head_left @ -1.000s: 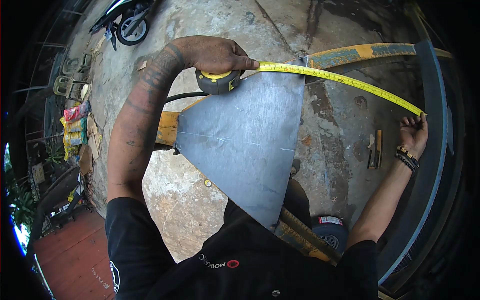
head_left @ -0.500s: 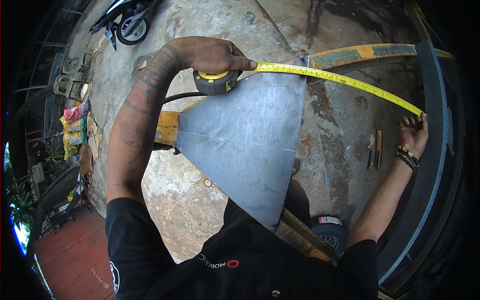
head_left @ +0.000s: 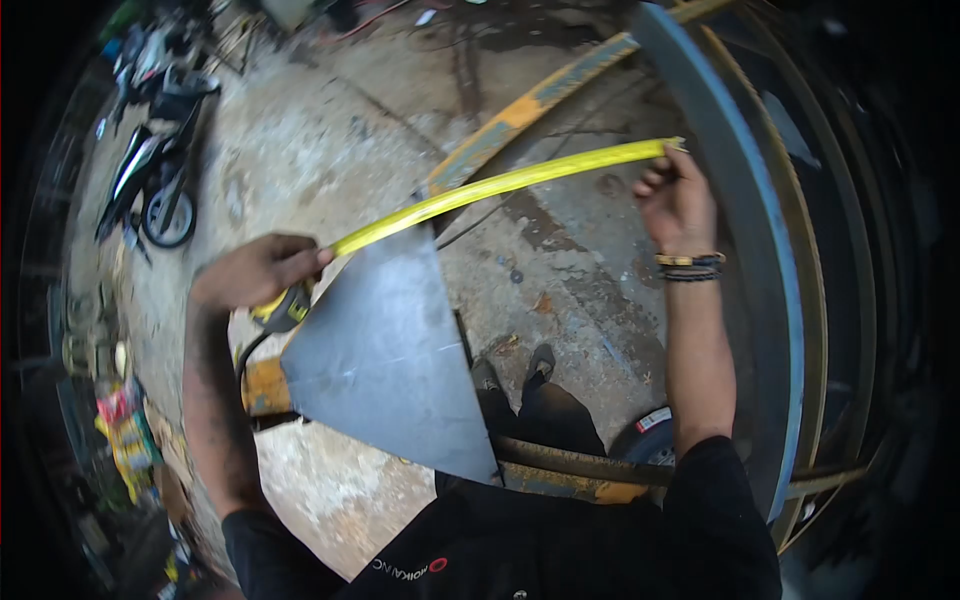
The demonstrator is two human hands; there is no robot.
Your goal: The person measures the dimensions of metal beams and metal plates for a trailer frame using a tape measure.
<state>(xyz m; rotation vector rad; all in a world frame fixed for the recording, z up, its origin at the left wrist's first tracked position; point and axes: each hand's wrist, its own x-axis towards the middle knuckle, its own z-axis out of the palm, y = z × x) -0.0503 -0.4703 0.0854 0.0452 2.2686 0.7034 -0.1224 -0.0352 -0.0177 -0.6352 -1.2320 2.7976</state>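
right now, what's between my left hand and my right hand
In the head view, the yellow tape measure runs from the left hand to the right hand, crossing the top corner of the grey metal sheet.

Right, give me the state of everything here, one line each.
Yellow tape measure: pulled out, stretched between both hands.
Left hand: gripping the tape's case.
Right hand: fingers curled on the tape's tip.
Grey triangular steel sheet: bare, far corner under the tape.
Curved blue-grey steel band: arching past the right hand.
Black motorbike: parked.
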